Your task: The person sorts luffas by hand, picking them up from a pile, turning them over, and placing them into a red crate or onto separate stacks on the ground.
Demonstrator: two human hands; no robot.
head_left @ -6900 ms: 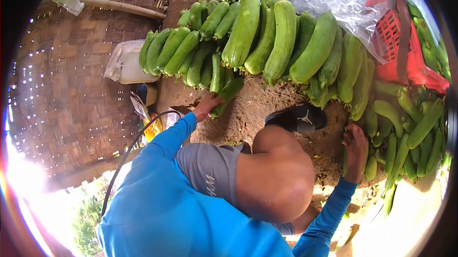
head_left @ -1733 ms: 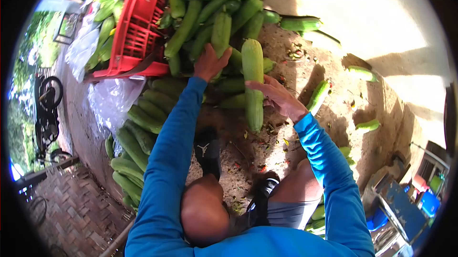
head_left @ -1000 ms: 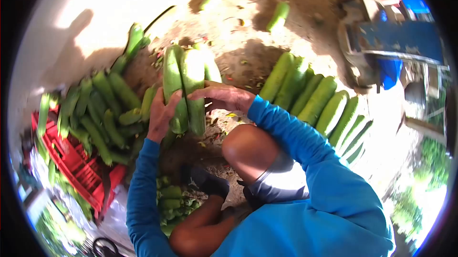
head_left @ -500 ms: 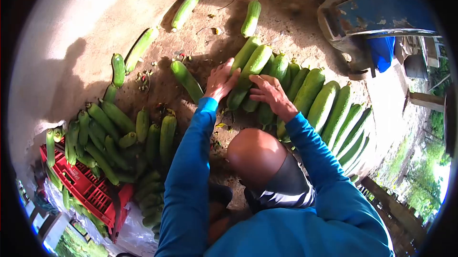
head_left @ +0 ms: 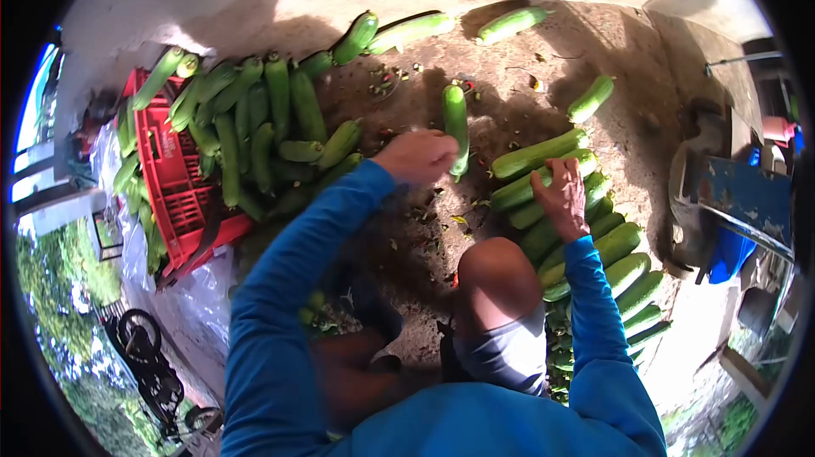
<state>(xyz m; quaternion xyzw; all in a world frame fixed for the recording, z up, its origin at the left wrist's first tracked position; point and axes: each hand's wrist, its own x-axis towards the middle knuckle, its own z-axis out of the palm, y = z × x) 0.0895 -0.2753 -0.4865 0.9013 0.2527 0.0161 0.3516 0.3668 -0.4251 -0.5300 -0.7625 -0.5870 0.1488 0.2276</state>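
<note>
**Squatting among the gourds, one hand on each side**

Looking down through the head camera, I see the dirt floor [head_left: 509, 58] filling most of the view, littered with green scraps. The red crate [head_left: 174, 185] lies to the left, with a heap of green gourds [head_left: 255, 126] piled over its edge and onto the ground. To the right, a neat row of gourds [head_left: 586, 236] lies side by side. My right hand [head_left: 562, 198] rests flat on top of that row, fingers spread over the upper gourds. My left hand [head_left: 418, 156] is curled loosely just beside a single gourd [head_left: 456, 126] lying alone on the floor; I cannot tell whether the fingers actually grip it.
</note>
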